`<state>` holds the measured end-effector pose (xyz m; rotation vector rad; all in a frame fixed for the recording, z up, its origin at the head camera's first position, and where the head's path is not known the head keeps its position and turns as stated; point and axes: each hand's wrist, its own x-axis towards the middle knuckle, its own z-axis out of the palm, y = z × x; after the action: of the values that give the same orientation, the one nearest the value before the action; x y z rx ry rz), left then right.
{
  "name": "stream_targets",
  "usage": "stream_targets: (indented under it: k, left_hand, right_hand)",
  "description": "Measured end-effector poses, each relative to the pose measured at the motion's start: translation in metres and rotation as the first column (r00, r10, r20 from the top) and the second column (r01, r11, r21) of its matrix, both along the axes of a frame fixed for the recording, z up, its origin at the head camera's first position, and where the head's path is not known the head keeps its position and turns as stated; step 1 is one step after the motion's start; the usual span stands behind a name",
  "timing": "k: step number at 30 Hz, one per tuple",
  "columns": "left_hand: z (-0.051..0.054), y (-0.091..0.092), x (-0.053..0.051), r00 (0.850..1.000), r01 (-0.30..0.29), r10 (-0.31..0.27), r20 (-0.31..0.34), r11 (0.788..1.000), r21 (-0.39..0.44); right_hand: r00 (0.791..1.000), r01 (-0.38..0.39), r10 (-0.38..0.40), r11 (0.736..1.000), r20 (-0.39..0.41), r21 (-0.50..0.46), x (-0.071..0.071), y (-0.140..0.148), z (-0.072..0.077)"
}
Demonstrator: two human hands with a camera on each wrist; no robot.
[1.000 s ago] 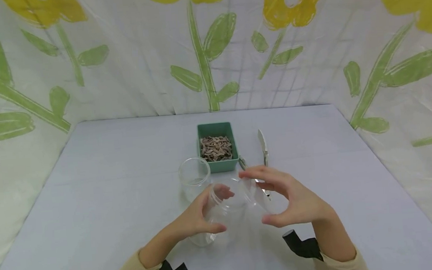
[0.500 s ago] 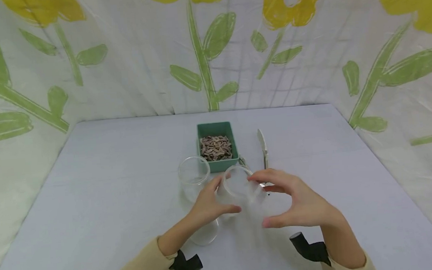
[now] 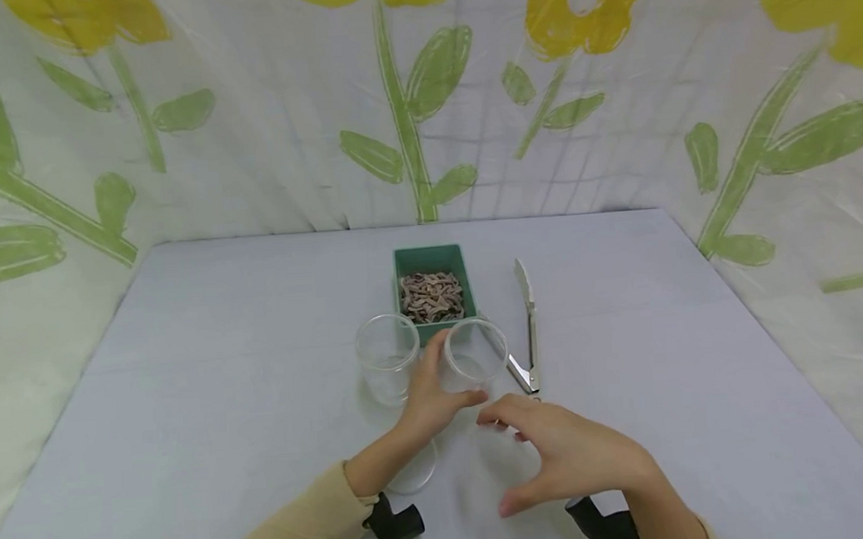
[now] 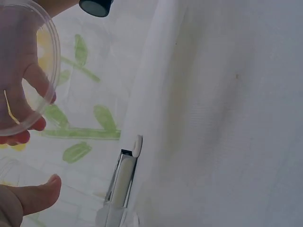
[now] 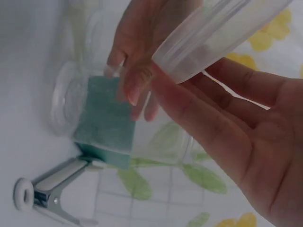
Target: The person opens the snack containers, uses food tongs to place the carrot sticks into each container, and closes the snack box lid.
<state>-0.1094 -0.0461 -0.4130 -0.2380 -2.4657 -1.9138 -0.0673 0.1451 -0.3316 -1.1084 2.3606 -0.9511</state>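
Nearest, a clear round piece (image 3: 419, 469) is showing partly beneath the left wrist (image 3: 379, 461), its thin edge curving over the white table (image 3: 199, 386). To its right, the right hand (image 3: 572, 447) is arching above the table, thumb and fingers spread wide apart, apparently holding nothing, though clear plastic is crowding its wrist view. Slightly farther, the left hand (image 3: 427, 397) is curling round the right cup (image 3: 476, 351), which is standing upright, smooth, see-through and round-rimmed. The left cup (image 3: 389, 363) is standing just beside that hand. Metal tongs (image 3: 532, 337) are lying spread in a V to the right. Behind the cups, a square-cornered green box (image 3: 428, 260) is holding wrinkled brownish strips (image 3: 431, 296). Wide stretches of table are running out both sides, the far edge meeting a creased, flower-patterned cloth (image 3: 277, 105).
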Motion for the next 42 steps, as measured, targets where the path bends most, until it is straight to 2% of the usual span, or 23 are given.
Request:
stream_targets:
  k: [3, 5, 10, 13, 17, 21, 23, 25, 28, 31, 34, 38, 40, 42]
  left_hand:
    - [-0.002, 0.003, 0.0, 1.0, -0.022, 0.022, -0.004, 1.0, -0.002]
    - [-0.002, 0.003, 0.001, 1.0, -0.029, 0.029, 0.01, 1.0, -0.01]
    - [-0.001, 0.004, 0.001, 0.998, -0.033, 0.034, 0.052, 0.999, -0.024]
    - [0.0, 0.005, 0.001, 0.997, -0.037, 0.039, 0.069, 0.999, -0.032]
    - [0.003, 0.005, 0.003, 0.992, -0.043, 0.048, 0.119, 0.998, -0.048]
    - [0.006, 0.001, 0.012, 0.987, -0.03, 0.042, 0.156, 0.996, -0.079]
    - [0.009, -0.001, 0.019, 0.984, -0.019, 0.031, 0.177, 0.997, -0.069]
    - [0.013, -0.006, 0.026, 0.981, 0.003, 0.007, 0.195, 0.999, -0.054]
    - [0.019, -0.016, 0.038, 0.968, 0.054, -0.047, 0.248, 0.998, -0.021]
    - [0.024, -0.029, 0.049, 0.959, 0.134, -0.124, 0.255, 0.991, -0.021]
    - [0.026, -0.045, 0.057, 0.945, 0.218, -0.195, 0.262, 0.974, -0.061]
    - [0.031, -0.069, 0.057, 0.911, 0.326, -0.289, 0.294, 0.942, -0.085]
    - [0.035, -0.082, 0.053, 0.896, 0.364, -0.328, 0.299, 0.928, -0.072]
    - [0.039, -0.094, 0.049, 0.89, 0.383, -0.349, 0.294, 0.922, -0.063]
  right_hand:
    - [0.999, 0.029, -0.026, 0.994, -0.027, 0.106, 0.003, -0.006, -0.006]
    - [0.999, 0.047, -0.047, 0.987, -0.006, 0.155, 0.004, -0.011, -0.008]
    - [0.999, 0.037, -0.043, 0.975, 0.022, 0.221, 0.006, -0.021, -0.013]
    - [0.999, 0.038, -0.036, 0.967, -0.013, 0.25, 0.006, -0.024, -0.015]
    - [0.994, 0.091, -0.069, 0.946, -0.08, 0.312, 0.007, -0.027, -0.019]
    - [0.986, 0.134, -0.087, 0.919, -0.14, 0.372, 0.006, -0.031, -0.028]
    - [0.985, 0.139, -0.086, 0.908, -0.151, 0.394, 0.005, -0.034, -0.033]
    - [0.982, 0.145, -0.083, 0.902, -0.167, 0.406, 0.004, -0.036, -0.037]
    - [0.973, 0.169, -0.083, 0.893, -0.217, 0.416, 0.002, -0.041, -0.041]
    - [0.951, 0.215, -0.091, 0.883, -0.296, 0.418, 0.001, -0.045, -0.045]
    - [0.924, 0.265, -0.103, 0.868, -0.368, 0.421, -0.001, -0.047, -0.048]
    - [0.896, 0.305, -0.112, 0.858, -0.43, 0.412, -0.003, -0.051, -0.05]
    - [0.895, 0.304, -0.106, 0.856, -0.433, 0.419, -0.003, -0.053, -0.051]
    - [0.901, 0.298, -0.103, 0.853, -0.421, 0.428, -0.004, -0.056, -0.052]
